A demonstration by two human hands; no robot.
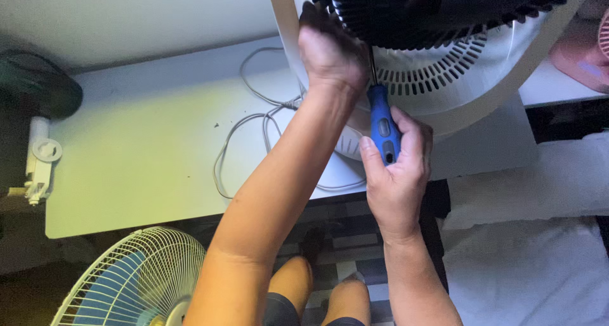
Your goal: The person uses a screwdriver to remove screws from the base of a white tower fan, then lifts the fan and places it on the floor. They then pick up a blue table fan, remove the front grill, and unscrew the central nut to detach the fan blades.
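My right hand (398, 174) grips a screwdriver with a blue and black handle (383, 124), its shaft pointing up into the slotted white fan housing (438, 78). My left hand (330, 50) reaches up and holds the edge of the dark round grille (431, 15) at the top of the fan. The fan stands on a white table (146, 155). A grey power cord (254, 120) lies in loops on the table just left of my left forearm.
A white pedestal fan with blue blades (136, 281) stands on the floor at lower left. A white plastic part (39, 161) sits at the table's left edge. A pink object (587, 47) is at the far right. White cloth (533, 250) lies lower right.
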